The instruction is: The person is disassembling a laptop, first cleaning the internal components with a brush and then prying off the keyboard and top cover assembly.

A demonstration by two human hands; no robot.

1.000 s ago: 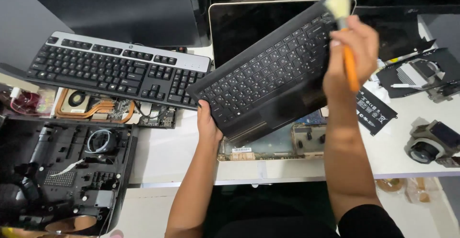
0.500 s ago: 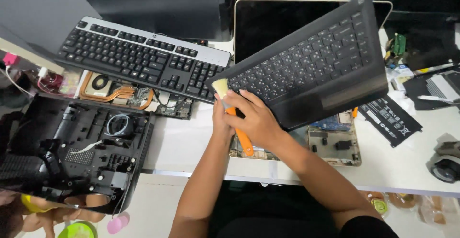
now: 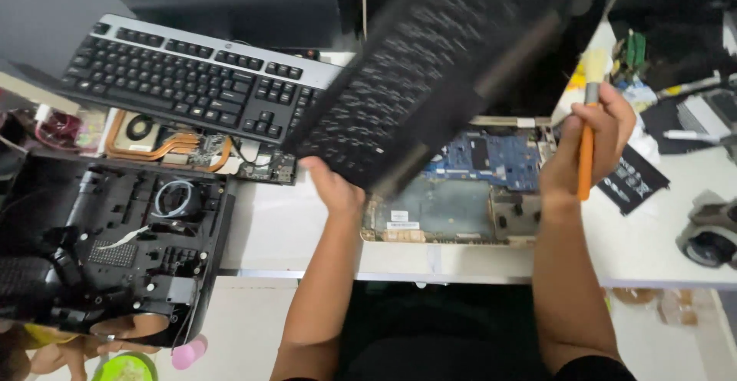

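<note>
Landmark: opened laptop base (image 3: 461, 197), circuit board bare, on the white desk (image 3: 284, 227).
Left hand (image 3: 332, 189): fingers closed on the lower edge of the laptop keyboard panel (image 3: 430, 82), at the base's left corner.
Keyboard panel: lifted and tilted above the base, motion-blurred, so its exact angle is unclear.
Right hand (image 3: 587, 147): fist wrapped around an orange-handled brush (image 3: 589, 120), bristles up, just right of the base.
Desktop keyboard (image 3: 192, 78): left of the base.
Black plastic chassis (image 3: 107, 250): far left of the base.

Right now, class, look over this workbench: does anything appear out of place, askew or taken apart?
Yes. The laptop lies open with its circuit board bare, and its keyboard panel is held tilted above it by the left hand. The right hand grips an orange brush. A loose heatsink lies beside the desktop keyboard.
</note>
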